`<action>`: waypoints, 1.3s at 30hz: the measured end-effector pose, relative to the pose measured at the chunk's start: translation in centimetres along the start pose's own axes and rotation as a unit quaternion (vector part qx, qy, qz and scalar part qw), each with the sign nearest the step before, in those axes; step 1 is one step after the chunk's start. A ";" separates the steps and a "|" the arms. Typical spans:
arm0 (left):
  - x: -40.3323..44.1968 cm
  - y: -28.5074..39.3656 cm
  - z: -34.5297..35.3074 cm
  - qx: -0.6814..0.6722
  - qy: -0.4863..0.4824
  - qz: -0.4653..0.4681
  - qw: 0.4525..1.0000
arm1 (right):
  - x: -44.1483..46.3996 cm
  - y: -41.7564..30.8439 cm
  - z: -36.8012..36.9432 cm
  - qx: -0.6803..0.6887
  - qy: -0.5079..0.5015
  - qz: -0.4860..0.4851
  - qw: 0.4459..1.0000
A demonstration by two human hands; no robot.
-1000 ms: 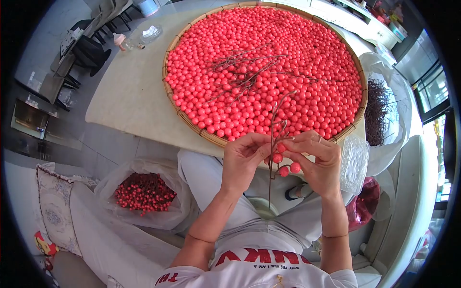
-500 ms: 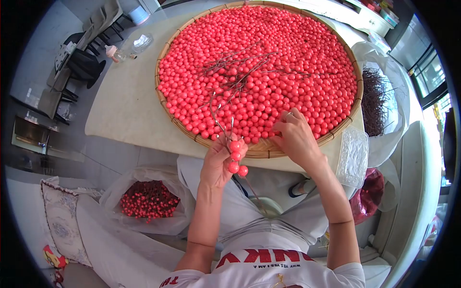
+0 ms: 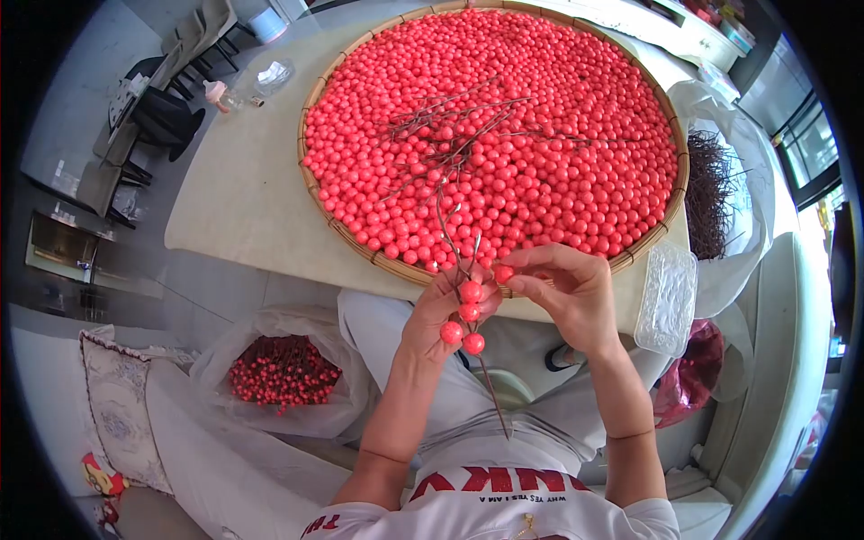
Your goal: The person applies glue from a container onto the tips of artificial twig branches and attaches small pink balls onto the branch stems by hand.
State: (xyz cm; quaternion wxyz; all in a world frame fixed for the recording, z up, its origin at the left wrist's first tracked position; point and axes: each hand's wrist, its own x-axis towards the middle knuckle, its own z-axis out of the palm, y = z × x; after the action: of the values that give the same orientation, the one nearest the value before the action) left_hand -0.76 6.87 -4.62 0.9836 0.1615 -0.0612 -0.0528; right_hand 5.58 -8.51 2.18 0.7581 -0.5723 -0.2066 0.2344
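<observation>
Pale table (image 3: 234, 171) under round woven tray (image 3: 681, 171).

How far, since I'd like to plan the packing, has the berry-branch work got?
Looks done: the berried branches in the left-side bag.
In hand: the left hand holds a branch with four berries; the right pinches another berry.
Apparently left: bare twigs and many loose berries in the round tray, plus bare stems in the right-side bag.
</observation>
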 end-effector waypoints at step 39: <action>0.8 1.2 1.8 0.149 0.049 -0.006 0.988 | 0.1 0.7 -1.7 0.017 -0.008 0.006 1.000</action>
State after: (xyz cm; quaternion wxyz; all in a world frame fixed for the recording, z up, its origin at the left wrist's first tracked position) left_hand -0.15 7.36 -2.46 0.9501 0.3088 -0.0196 -0.0407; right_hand 6.53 -9.56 1.04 0.7648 -0.5588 -0.2050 0.2467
